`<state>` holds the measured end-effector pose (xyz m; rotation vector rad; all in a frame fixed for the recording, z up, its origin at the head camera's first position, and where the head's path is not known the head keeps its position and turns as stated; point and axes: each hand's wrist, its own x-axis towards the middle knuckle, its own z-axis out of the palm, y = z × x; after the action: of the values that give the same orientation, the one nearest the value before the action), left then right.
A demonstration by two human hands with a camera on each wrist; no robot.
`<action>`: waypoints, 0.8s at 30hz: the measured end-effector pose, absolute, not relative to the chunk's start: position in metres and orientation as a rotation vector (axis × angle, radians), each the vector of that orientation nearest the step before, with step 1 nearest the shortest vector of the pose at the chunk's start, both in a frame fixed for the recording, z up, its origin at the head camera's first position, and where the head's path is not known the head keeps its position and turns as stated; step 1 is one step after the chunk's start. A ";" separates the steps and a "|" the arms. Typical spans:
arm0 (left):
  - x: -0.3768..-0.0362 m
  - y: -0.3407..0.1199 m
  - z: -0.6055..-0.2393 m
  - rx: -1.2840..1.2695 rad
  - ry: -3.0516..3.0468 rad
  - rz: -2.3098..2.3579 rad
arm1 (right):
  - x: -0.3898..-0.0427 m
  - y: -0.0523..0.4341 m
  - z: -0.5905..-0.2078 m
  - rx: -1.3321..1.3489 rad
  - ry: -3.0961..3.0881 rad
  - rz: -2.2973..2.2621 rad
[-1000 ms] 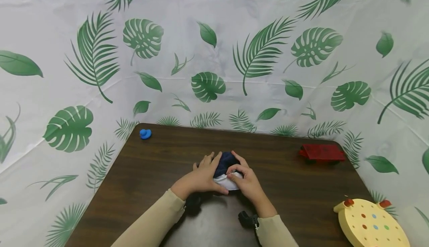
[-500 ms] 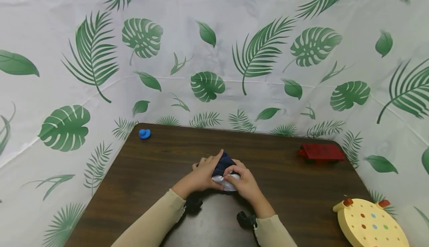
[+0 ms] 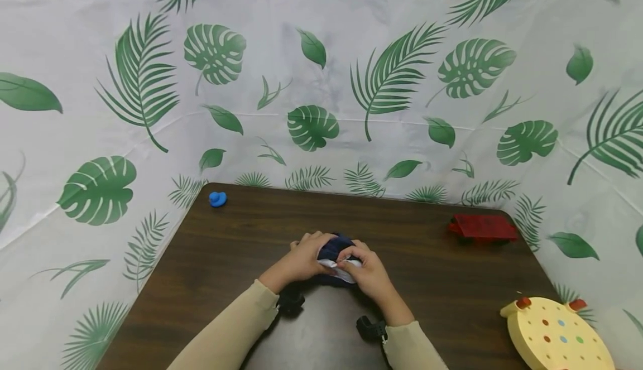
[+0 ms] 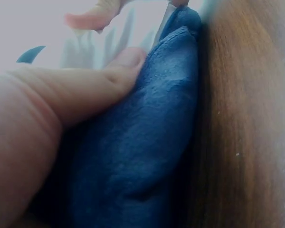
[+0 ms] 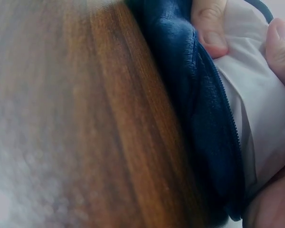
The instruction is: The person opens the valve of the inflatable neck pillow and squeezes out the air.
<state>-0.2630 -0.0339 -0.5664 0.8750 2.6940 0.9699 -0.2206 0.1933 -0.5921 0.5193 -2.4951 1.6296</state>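
Observation:
A small dark blue plush pouch (image 3: 335, 246) with a white lining (image 3: 345, 270) and a zipper lies on the brown table (image 3: 251, 236), between both hands. My left hand (image 3: 304, 257) grips its left side, the thumb pressed on the blue plush (image 4: 142, 156). My right hand (image 3: 363, 269) pinches the white lining (image 5: 256, 123) at the pouch's right side, beside the zipper edge. The blue plush (image 5: 194, 118) rests on the wood in the right wrist view.
A small blue duck toy (image 3: 217, 198) sits at the table's far left corner. A red flat toy (image 3: 483, 227) lies at the far right. A yellow round board with coloured dots (image 3: 555, 336) is at the near right. Leaf-print cloth (image 3: 321, 80) surrounds the table.
Both hands have closed in tighter on the pouch; the left fingers curled round it and less of the white lining shows.

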 end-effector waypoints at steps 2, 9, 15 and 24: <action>-0.263 -0.033 -0.567 0.867 2.701 0.979 | -0.220 0.193 -0.592 0.505 -2.492 1.637; -0.264 -0.031 -0.567 0.823 2.729 1.040 | -0.221 0.193 -0.592 0.482 -2.498 1.657; -0.265 -0.031 -0.565 0.818 2.725 1.093 | -0.222 0.193 -0.591 0.478 -2.491 1.676; -0.266 -0.030 -0.568 0.790 2.695 1.113 | -0.221 0.193 -0.591 0.444 -2.500 1.707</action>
<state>-0.2662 -0.0304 -0.5682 0.7904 2.6954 1.1126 -0.2212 0.1925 -0.5909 0.4439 -2.5001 1.7071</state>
